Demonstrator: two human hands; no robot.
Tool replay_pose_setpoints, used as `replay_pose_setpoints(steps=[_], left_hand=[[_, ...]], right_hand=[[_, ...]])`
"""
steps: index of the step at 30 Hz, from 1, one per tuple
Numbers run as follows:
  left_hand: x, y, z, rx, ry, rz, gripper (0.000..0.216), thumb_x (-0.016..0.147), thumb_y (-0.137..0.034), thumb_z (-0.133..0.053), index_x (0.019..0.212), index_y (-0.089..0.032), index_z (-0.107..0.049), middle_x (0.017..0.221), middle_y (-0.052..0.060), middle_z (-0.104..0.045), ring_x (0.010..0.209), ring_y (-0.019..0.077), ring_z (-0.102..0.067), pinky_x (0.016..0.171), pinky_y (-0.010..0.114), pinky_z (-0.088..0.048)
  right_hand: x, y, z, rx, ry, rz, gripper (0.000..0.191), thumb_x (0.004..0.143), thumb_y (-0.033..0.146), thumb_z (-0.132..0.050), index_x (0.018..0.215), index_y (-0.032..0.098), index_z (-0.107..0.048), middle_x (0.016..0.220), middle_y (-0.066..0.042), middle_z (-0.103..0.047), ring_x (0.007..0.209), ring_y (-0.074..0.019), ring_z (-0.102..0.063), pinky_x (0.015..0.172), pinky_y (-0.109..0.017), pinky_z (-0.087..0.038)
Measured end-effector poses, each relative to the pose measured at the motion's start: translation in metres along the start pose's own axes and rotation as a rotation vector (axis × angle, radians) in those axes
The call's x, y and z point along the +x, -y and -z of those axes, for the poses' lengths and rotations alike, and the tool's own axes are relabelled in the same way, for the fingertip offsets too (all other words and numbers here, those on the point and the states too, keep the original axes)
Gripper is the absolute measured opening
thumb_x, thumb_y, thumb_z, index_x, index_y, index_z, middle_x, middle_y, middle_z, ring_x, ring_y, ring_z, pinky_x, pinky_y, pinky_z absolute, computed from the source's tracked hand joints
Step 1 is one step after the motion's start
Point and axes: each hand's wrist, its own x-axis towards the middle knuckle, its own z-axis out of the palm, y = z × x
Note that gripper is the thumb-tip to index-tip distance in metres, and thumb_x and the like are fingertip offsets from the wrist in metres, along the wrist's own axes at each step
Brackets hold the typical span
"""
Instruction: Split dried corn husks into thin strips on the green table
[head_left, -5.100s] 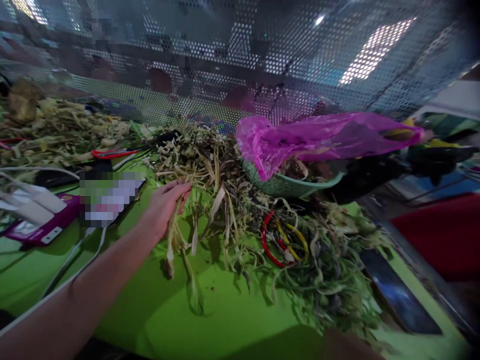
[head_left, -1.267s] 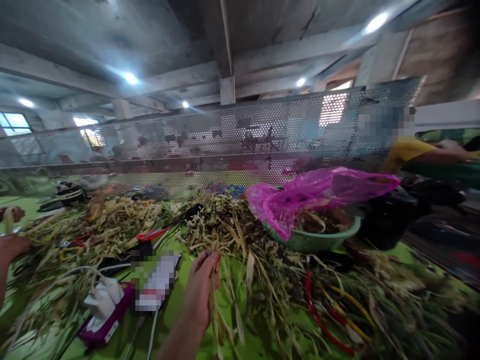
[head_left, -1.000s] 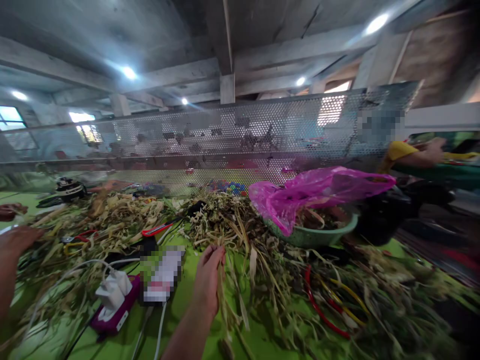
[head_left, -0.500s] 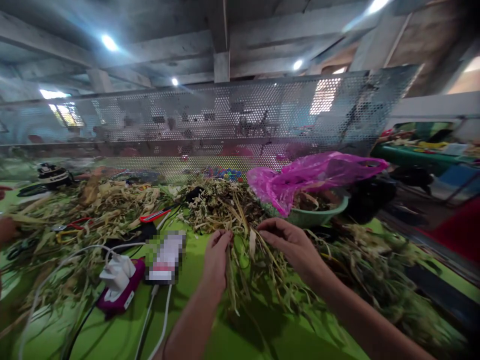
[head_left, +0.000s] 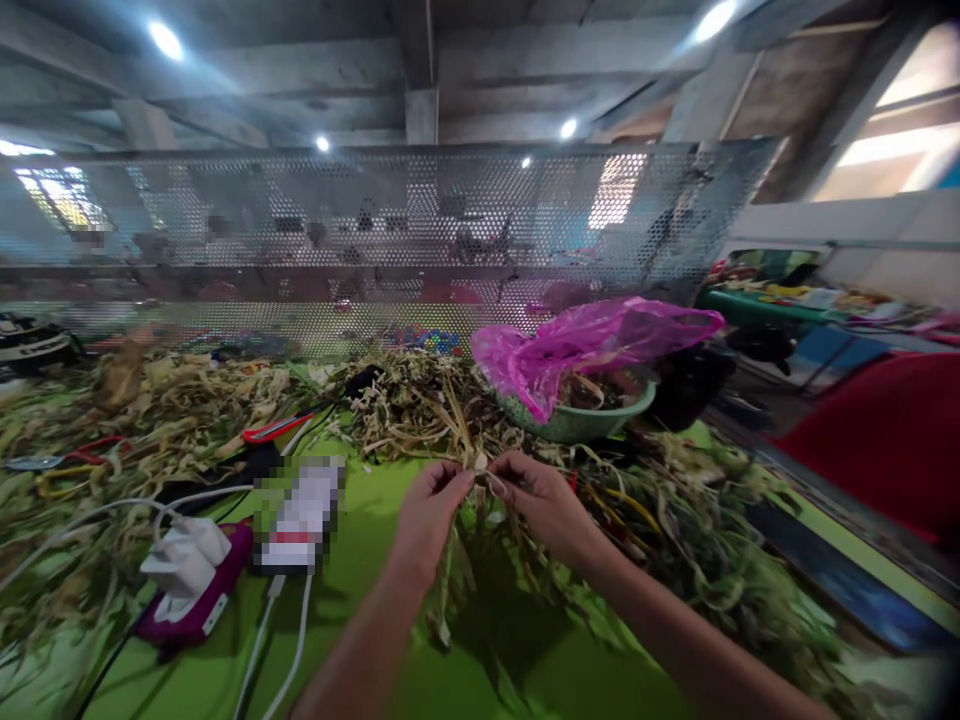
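Close together over the green tabletop, my left hand point(head_left: 429, 518) and my right hand point(head_left: 546, 505) meet fingertip to fingertip. Both pinch dried plant stalks point(head_left: 481, 463) with long, withered leaves. Strands of the stalks hang below my fingers, and other long stems run from them up toward the heap behind. My fingers partly hide the spot where they grip. Just beyond my hands rises a heap of dry leaves and stems point(head_left: 405, 405). Behind my right hand is a green bowl point(head_left: 600, 424) with dry material inside and a pink plastic bag point(head_left: 555, 350) over it.
A purple power strip point(head_left: 214, 610) with white plugs and a pixelated phone point(head_left: 300, 520) on cables lie left. Farther back is a red-handled cutter point(head_left: 277, 428). More withered plants point(head_left: 720, 530) spread right. A perforated metal screen point(head_left: 420, 230) stands behind, a red chair point(head_left: 885, 430) at right.
My hands have come together, the right moving left toward the left hand, and now pinch the stalks at one spot. The view has turned slightly right.
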Motion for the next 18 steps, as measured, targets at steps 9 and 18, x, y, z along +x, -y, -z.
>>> replay_pose_setpoints(steps=[9,18], left_hand=[[0.002,-0.015,0.01,-0.023,-0.172,-0.094,0.027,0.064,-0.035,-0.076,0.073,-0.015,-0.061,0.063,-0.005,-0.05,0.056,0.0054,-0.042,0.05,0.017,-0.031],[0.006,-0.034,0.027,-0.263,-0.24,-0.161,0.03,0.063,-0.032,-0.077,0.072,-0.016,-0.054,0.056,-0.008,-0.048,0.039,0.0016,-0.032,0.04,0.017,-0.025]], right_hand=[[0.001,0.012,0.025,0.168,-0.03,-0.082,0.023,0.083,0.04,-0.062,0.08,0.018,-0.062,0.082,-0.003,-0.064,0.082,-0.0166,-0.057,0.077,-0.027,-0.043],[0.013,-0.017,0.044,-0.146,-0.127,0.061,0.027,0.086,0.032,-0.056,0.11,0.022,-0.064,0.106,-0.006,-0.07,0.1,-0.0219,-0.061,0.089,-0.036,-0.046]])
